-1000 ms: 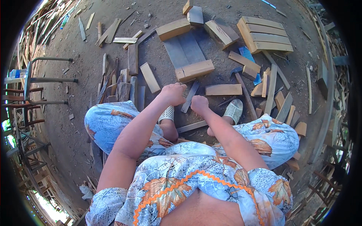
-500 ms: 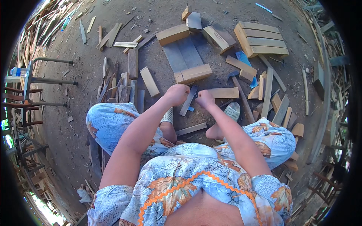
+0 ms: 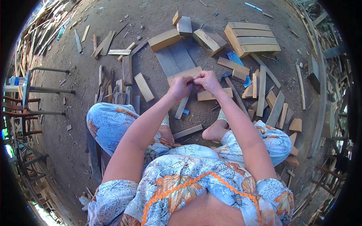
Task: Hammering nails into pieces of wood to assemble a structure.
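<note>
My left hand (image 3: 181, 87) and my right hand (image 3: 208, 81) meet fingertip to fingertip in front of me. The fingers of both are pinched together, and whatever they hold is too small or hidden to make out. Just beyond them lies a wooden piece (image 3: 184, 74), the near end of a box-like assembly with grey bottom boards (image 3: 175, 56) and a thick block (image 3: 164, 39) at its far end. Under the hands, a narrow grey slat (image 3: 182, 108) rests on the dirt. Right of it is a short light board (image 3: 215, 94), partly behind my right wrist.
A slatted wooden box (image 3: 254, 37) stands at the far right. A hammer (image 3: 230, 81) lies among offcuts right of my hands. Wood scraps (image 3: 120, 90) are piled by my left knee. An overturned metal-legged chair (image 3: 28, 90) is at the left. Blue sheet scraps (image 3: 235, 59) lie nearby.
My hands have come together from apart, the right one moving left and up to meet the left. The view has shifted slightly, so the ground things sit a little farther left.
</note>
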`<state>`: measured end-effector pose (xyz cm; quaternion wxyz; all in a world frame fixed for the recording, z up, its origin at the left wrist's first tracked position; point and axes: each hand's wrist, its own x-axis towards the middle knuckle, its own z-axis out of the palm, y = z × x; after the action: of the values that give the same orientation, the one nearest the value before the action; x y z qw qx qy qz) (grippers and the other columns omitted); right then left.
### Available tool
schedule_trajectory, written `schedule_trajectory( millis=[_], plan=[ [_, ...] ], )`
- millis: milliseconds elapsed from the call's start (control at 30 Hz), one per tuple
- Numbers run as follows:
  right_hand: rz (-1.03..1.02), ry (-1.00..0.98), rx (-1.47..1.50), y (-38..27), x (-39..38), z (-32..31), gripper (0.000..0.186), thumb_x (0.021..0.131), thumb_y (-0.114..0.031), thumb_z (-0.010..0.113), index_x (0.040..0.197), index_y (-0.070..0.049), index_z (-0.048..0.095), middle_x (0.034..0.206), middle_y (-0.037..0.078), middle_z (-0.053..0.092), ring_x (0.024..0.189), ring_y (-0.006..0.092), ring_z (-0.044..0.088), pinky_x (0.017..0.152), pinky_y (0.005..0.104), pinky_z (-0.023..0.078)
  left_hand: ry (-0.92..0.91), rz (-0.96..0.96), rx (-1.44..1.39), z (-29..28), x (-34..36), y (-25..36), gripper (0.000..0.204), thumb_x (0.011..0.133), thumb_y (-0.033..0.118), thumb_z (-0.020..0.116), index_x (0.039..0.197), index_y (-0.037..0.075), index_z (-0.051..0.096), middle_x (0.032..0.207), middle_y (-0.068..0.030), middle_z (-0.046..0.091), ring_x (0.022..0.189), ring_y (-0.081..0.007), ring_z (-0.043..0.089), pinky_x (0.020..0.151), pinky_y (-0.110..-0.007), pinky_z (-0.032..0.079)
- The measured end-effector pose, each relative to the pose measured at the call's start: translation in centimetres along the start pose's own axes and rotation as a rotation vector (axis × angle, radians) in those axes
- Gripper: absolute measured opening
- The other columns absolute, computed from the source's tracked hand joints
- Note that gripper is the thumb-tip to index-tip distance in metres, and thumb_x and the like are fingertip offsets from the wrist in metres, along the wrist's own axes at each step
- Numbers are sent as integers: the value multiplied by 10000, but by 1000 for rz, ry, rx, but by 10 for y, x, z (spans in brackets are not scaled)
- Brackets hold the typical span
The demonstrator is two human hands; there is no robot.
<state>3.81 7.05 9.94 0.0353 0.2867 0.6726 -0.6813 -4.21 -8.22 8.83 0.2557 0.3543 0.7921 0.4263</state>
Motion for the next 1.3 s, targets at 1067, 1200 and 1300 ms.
schedule_trajectory(
  millis=[1067, 1200, 1300],
  plan=[
    [133, 520, -698, 156, -58, -145, 371, 778, -193, 702, 1111, -37, 644, 1008, 160, 664, 963, 322, 647, 842, 386, 511, 342, -146, 92, 11, 46, -70, 205, 816, 208, 701, 915, 28, 710, 732, -85, 679, 670, -141, 636, 666, -283, 503],
    [286, 442, -976, 147, -66, -135, 422, 793, -191, 678, 1177, -53, 569, 1175, 198, 576, 1101, 370, 576, 891, 432, 499, 350, -85, 111, 12, 44, -70, 199, 818, 202, 688, 918, 30, 706, 766, -98, 691, 708, -154, 662, 695, -283, 514],
    [307, 463, -1171, 146, -62, -130, 395, 801, -166, 652, 1156, -57, 519, 1176, 194, 553, 1109, 386, 561, 897, 457, 500, 355, -74, 122, 13, 41, -66, 191, 806, 195, 677, 919, 43, 705, 817, -117, 697, 765, -211, 680, 728, -310, 524]
  ],
)
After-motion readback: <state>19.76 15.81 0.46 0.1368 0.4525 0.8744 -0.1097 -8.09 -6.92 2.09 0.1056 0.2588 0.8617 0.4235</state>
